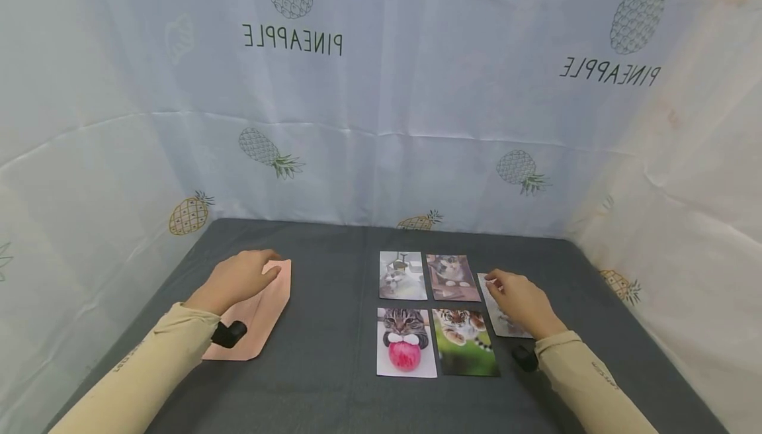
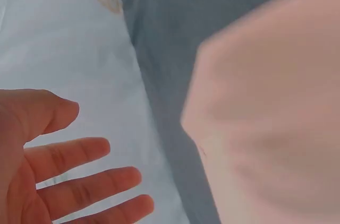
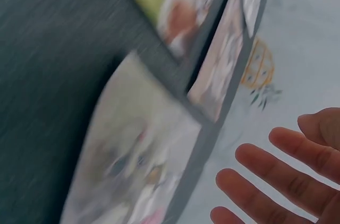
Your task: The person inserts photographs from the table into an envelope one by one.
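My left hand (image 1: 238, 282) is above a pink envelope (image 1: 264, 321) on the left of the table. Its fingers are spread and relaxed in the left wrist view, with nothing between them. On the right, my right hand (image 1: 524, 303) hovers over a pale photo card (image 1: 491, 308) and hides part of it. The right wrist view shows those fingers loosely extended, apart from the card. Beside it lie a tabby cat card with a pink ball (image 1: 406, 351), a tiger cub card (image 1: 467, 354), a pale cat card (image 1: 403, 278) and a brownish cat card (image 1: 454, 278).
A dark grey cloth (image 1: 327, 328) covers the table. White curtains printed with pineapples (image 1: 417, 90) stand behind it and along both sides. Bare cloth lies between the envelope and the cards.
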`<state>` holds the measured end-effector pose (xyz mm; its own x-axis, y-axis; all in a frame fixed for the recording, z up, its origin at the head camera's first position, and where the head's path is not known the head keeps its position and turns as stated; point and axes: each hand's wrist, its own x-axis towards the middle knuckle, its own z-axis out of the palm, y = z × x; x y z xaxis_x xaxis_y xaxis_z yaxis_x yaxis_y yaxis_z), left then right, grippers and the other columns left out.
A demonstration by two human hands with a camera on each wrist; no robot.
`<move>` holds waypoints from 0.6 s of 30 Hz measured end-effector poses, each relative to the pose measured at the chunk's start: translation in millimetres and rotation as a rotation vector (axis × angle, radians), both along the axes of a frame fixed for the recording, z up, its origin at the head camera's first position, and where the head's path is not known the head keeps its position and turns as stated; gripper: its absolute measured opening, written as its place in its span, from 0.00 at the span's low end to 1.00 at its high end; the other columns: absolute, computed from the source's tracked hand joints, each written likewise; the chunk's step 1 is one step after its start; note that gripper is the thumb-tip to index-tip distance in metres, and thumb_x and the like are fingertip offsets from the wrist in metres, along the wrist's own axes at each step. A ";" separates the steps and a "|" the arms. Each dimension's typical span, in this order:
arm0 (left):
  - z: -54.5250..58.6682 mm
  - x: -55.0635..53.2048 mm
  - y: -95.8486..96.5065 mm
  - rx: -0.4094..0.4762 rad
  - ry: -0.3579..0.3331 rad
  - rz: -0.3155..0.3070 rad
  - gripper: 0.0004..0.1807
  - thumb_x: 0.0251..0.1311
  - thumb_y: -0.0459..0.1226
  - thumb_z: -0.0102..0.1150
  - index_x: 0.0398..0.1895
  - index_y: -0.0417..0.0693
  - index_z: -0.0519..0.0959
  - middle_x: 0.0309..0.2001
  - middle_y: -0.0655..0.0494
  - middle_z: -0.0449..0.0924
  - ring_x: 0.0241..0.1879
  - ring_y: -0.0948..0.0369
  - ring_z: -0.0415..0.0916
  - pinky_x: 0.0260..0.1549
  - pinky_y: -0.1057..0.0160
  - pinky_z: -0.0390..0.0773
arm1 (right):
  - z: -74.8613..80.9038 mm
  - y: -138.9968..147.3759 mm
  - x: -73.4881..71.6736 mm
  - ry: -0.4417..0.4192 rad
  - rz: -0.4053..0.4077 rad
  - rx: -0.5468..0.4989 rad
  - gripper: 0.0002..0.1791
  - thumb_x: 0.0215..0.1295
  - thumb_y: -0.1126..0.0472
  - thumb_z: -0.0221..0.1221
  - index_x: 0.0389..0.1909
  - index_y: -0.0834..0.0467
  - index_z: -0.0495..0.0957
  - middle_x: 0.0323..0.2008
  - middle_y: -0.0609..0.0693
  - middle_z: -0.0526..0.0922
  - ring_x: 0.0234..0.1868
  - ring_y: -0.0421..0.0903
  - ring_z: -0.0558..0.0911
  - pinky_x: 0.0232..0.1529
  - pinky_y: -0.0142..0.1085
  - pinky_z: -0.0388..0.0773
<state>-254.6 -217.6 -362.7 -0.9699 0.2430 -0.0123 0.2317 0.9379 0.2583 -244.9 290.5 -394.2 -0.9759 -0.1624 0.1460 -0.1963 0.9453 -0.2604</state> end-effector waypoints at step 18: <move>-38.7 8.5 -68.0 0.047 -0.010 -0.108 0.27 0.63 0.39 0.58 0.62 0.33 0.70 0.61 0.25 0.66 0.61 0.30 0.63 0.53 0.35 0.69 | -24.6 46.1 -6.4 -0.114 0.032 0.037 0.24 0.66 0.56 0.58 0.58 0.66 0.74 0.58 0.72 0.72 0.58 0.70 0.72 0.52 0.62 0.71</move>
<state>-246.1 -285.7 -401.4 -0.9380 0.3465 -0.0077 0.3279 0.8944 0.3041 -251.3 336.6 -418.8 -0.9799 -0.1974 0.0275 -0.1980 0.9484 -0.2477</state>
